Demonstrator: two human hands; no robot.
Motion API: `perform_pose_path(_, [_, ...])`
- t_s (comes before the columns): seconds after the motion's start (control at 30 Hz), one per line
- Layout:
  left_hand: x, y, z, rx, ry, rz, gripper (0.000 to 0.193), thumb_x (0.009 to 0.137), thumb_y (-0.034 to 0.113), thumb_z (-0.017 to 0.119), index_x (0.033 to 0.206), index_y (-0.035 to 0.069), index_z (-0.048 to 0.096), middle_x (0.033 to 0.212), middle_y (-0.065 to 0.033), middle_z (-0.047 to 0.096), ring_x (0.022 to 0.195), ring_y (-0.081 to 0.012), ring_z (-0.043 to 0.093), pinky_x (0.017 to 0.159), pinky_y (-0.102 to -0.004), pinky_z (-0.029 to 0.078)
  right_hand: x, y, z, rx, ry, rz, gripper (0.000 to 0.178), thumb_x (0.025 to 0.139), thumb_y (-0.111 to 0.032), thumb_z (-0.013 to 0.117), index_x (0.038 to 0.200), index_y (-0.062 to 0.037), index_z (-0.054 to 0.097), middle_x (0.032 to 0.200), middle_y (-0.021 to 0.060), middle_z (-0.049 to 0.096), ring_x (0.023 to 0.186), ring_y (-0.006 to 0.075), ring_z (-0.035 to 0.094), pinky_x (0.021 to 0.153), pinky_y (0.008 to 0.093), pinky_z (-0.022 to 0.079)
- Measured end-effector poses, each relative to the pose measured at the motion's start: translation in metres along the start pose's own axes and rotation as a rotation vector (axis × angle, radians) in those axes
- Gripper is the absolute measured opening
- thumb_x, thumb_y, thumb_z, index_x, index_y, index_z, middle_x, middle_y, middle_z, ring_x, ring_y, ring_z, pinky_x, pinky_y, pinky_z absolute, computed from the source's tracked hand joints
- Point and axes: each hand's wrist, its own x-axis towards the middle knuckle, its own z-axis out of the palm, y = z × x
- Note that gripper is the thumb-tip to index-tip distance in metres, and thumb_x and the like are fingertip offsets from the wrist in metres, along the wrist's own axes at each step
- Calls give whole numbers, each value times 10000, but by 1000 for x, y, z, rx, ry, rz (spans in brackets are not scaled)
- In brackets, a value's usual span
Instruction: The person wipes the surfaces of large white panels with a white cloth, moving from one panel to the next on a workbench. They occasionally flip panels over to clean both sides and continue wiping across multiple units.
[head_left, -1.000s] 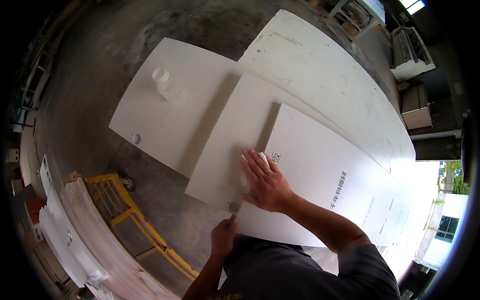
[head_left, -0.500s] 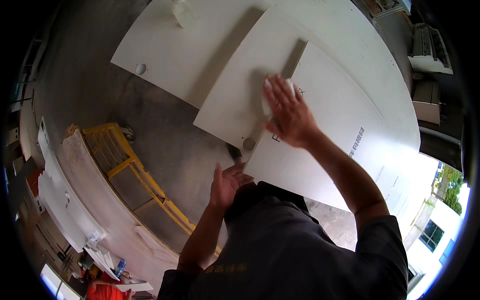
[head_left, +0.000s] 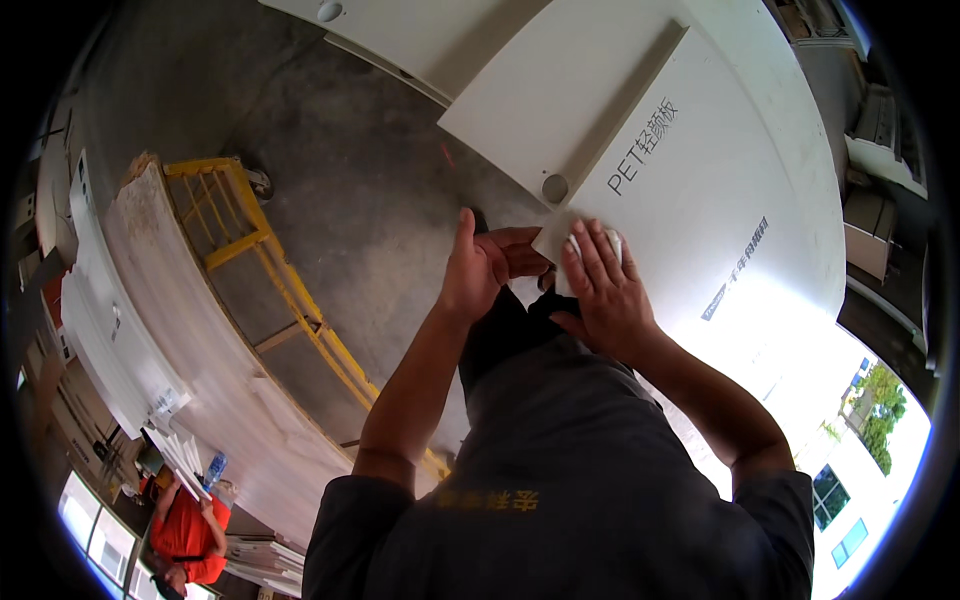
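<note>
My right hand (head_left: 605,290) presses a white cloth (head_left: 616,243) flat against the near left corner of a white printed board (head_left: 690,200). Bits of the cloth show between and beside its fingers. My left hand (head_left: 482,265) is at that same corner, thumb raised and fingers stretched toward the board's edge; whether they touch it I cannot tell. Beneath the printed board lies another white board (head_left: 545,90) with a round hole (head_left: 555,188) near its corner.
A further white board (head_left: 440,30) lies at the far left of the stack. To my left stand a yellow metal trolley frame (head_left: 262,232) and a long stack of pale boards (head_left: 200,310). A person in red (head_left: 190,530) holds white strips at the lower left.
My right hand has wiped back toward me with the cloth, from the board's left edge to its near corner, uncovering dark print. My left hand has moved up to the corner. The view has shifted.
</note>
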Motion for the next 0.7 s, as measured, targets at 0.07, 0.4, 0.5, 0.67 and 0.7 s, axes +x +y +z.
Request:
perform_pose_path(0.07, [2, -2, 15, -20, 272, 7, 993, 1006, 708, 95, 1334, -113, 548, 1275, -210, 658, 1240, -312, 598, 1079, -430, 437, 43, -30, 3, 25, 85, -74, 840, 888, -522, 643, 1497, 0, 393, 1626, 181, 292, 1511, 329, 281, 1216, 508, 230])
perform_pose_path(0.4, [0, -79, 34, 433, 147, 201, 797, 1020, 681, 290, 1281, -12, 582, 1154, -143, 700, 1021, -243, 683, 918, -387, 526, -187, 49, 40, 90, -107, 467, 901, 925, -529, 587, 1559, 15, 249, 1659, 210, 165, 1552, 340, 131, 1260, 489, 105])
perform_pose_path(0.5, [12, -132, 54, 537, 105, 105, 667, 1033, 582, 423, 1272, -21, 576, 1125, -141, 703, 987, -238, 696, 876, -370, 548, -324, 88, 90, 87, 121, 680, 950, 909, -413, 634, 1583, 12, 117, 1649, 260, 131, 1547, 409, 78, 1253, 519, 88])
perform_pose_path(0.67, [41, -252, 111, 587, 80, -120, 472, 1033, 390, 561, 1257, -26, 567, 1111, -139, 706, 957, -233, 713, 845, -347, 566, -505, 186, 134, 48, 369, 1002, 806, 976, -316, 521, 1587, 21, 118, 1659, 243, 119, 1542, 410, 92, 1256, 505, 86])
perform_pose_path(0.7, [44, -276, 124, 627, 89, -114, 466, 1030, 394, 562, 1233, -25, 583, 1085, -139, 713, 927, -235, 719, 818, -345, 570, -534, 211, 140, 42, 386, 1074, 788, 990, -323, 507, 1587, 17, 123, 1661, 239, 117, 1542, 409, 92, 1255, 498, 95])
